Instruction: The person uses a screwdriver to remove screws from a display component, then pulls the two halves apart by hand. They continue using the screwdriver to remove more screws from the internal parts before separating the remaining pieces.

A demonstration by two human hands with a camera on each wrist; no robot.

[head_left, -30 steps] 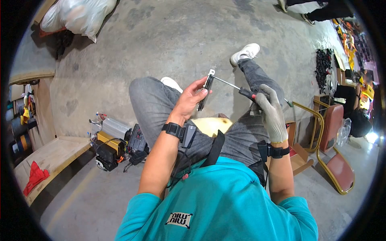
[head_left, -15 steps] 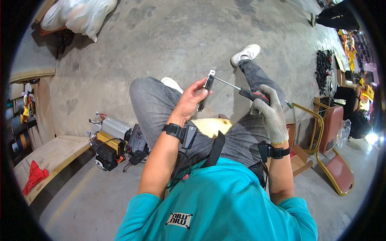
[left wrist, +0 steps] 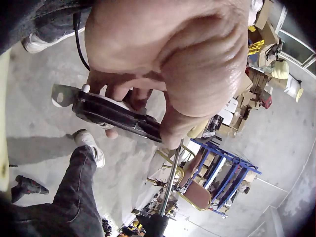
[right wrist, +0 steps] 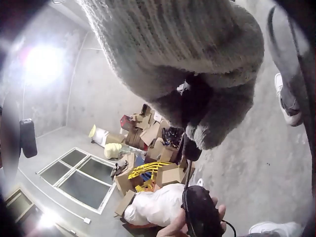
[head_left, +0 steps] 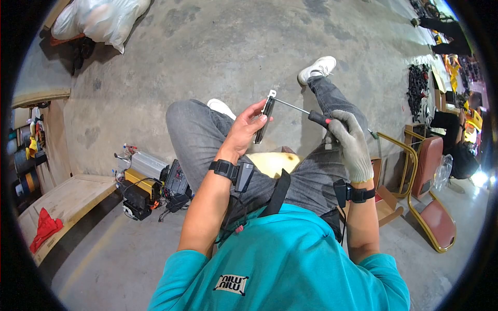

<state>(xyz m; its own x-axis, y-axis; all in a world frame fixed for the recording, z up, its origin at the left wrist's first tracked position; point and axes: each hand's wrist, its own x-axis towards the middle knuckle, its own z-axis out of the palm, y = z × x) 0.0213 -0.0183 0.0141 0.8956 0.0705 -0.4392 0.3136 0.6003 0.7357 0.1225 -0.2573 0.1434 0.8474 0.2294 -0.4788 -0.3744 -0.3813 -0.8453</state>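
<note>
In the head view my bare left hand (head_left: 241, 131) holds a slim black part (head_left: 265, 122) with a light metal tab at its far end. The left wrist view shows this black part (left wrist: 116, 114) pinched between thumb and fingers, its holed tab sticking out. My right hand (head_left: 351, 142), in a pale knitted glove, grips the rear of a screwdriver (head_left: 317, 118) with a black and red handle. Its shaft reaches leftward, the tip right at the black part near the tab. In the right wrist view the glove (right wrist: 197, 59) hides much of the screwdriver handle.
Left of my legs lie a yellow-and-black device (head_left: 139, 181) and a wooden bench (head_left: 78, 194) bearing a red cloth (head_left: 46, 228). On the right are a chair (head_left: 431, 166) with a gold frame and an open cardboard box (head_left: 389, 207). A white bag (head_left: 104, 23) sits far left.
My right fingers have shifted on the screwdriver handle, which has turned, while its tip stays at the black part. The left hand keeps its place. A bystander at upper right has moved.
</note>
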